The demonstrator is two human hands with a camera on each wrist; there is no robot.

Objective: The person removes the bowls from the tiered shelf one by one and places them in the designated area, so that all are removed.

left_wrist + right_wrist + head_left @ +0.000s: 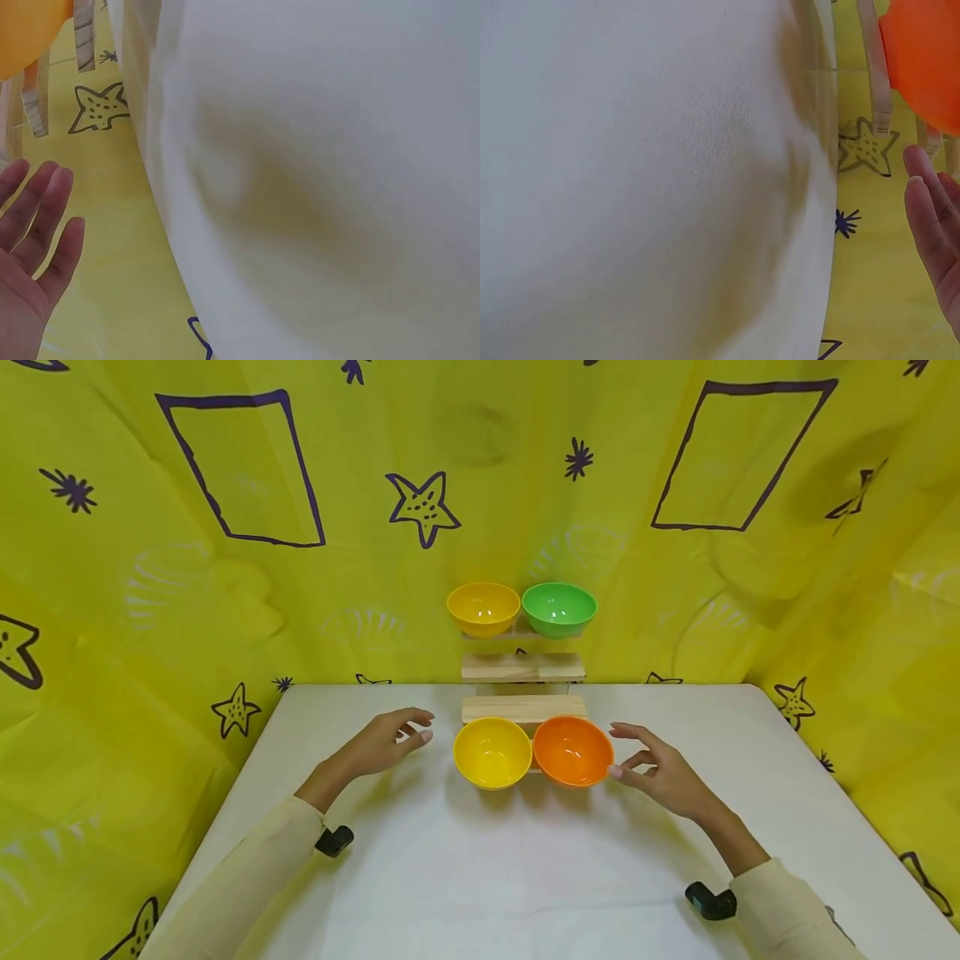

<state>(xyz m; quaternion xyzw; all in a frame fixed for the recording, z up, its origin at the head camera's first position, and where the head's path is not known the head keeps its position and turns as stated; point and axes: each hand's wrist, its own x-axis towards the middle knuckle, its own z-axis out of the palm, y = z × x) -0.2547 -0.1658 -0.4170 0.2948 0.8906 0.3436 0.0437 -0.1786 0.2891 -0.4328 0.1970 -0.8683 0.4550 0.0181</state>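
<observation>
A stepped wooden stand (522,667) stands mid-table at the back. On its lowest slat sit a yellow bowl (492,753) and, right beside it, an orange bowl (573,752). My left hand (386,743) hovers left of the yellow bowl, a gap between them, its fingers loosely bent and holding nothing. On the other side, my right hand (660,772) is at the orange bowl's right edge, thumb tip right by the rim. The right wrist view shows its fingers (922,217) relaxed below the orange bowl, not curled round it.
An orange-yellow bowl (483,609) and a green bowl (558,609) rest side by side on the stand's top slat. White cloth covers the table (450,877). A yellow curtain (495,510) with drawn stars hangs behind and at both sides.
</observation>
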